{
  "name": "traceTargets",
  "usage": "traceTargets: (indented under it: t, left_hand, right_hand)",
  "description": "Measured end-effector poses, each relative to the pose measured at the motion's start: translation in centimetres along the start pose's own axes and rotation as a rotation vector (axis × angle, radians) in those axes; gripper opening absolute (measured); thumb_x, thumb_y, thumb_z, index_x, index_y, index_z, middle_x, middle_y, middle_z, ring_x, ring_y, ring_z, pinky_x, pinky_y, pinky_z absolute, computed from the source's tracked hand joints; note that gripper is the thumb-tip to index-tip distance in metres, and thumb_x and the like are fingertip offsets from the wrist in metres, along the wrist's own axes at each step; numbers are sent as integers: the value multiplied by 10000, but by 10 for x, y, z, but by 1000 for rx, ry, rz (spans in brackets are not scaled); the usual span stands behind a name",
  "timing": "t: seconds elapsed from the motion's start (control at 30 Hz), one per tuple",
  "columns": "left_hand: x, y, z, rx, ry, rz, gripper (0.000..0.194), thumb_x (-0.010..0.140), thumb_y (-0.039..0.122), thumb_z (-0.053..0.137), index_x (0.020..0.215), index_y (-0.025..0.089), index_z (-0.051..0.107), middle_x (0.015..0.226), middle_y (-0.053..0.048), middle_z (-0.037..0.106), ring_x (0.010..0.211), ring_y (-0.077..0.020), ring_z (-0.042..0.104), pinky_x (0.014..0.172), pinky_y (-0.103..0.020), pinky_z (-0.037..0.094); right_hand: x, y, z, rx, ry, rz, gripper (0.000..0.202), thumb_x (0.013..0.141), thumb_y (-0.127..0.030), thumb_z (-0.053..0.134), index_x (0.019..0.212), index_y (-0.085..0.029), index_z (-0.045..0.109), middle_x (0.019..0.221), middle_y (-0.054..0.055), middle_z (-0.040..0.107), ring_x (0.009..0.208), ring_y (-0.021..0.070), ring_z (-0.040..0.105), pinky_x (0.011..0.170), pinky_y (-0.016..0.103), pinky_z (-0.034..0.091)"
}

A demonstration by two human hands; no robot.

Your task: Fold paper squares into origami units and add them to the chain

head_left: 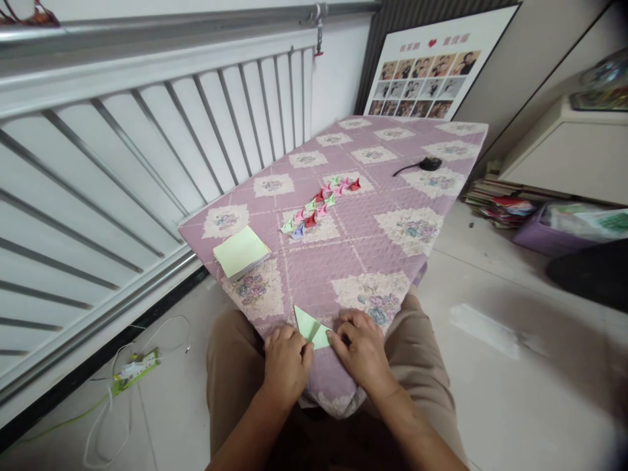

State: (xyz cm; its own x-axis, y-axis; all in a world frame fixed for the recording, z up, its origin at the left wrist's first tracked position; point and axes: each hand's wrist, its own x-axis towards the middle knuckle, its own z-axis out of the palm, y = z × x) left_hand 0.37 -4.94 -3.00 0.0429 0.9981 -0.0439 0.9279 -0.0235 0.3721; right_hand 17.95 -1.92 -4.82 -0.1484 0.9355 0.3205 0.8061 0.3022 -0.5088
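Observation:
A pale green sheet of origami paper (312,329), folded into a triangle with a crease down its middle, lies at the near end of the cloth-covered table. My left hand (287,360) rests at its lower left, fingers curled and the thumb against the paper. On the other side my right hand (362,347) pinches the right corner between thumb and fingers. Up and to the left sits a stack of square paper (240,252), light green on top. Farther up the cloth, several small folded paper pieces (311,220) in red, pink, green and lilac form a slanting double row.
The table wears a purple floral cloth (304,261). A black object with a thin tail (430,163) lies at the far right. A white radiator (196,131) runs along the left, with a power strip (136,367) on the floor below. A photo board (417,88) leans behind.

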Motion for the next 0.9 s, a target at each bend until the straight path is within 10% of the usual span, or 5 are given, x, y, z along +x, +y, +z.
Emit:
traceTargets:
  t: [0.9]
  left_hand:
    - [8,6,-5,123,-77,-17,177,865,311,560,752,191,623,906,-60,602,922,-248,519,774,-372,344]
  right_hand:
    - [5,-5,4,-150,0,60,242,796,-357,650,619,-218,561,896,49,586,939,240,479,741,352,315]
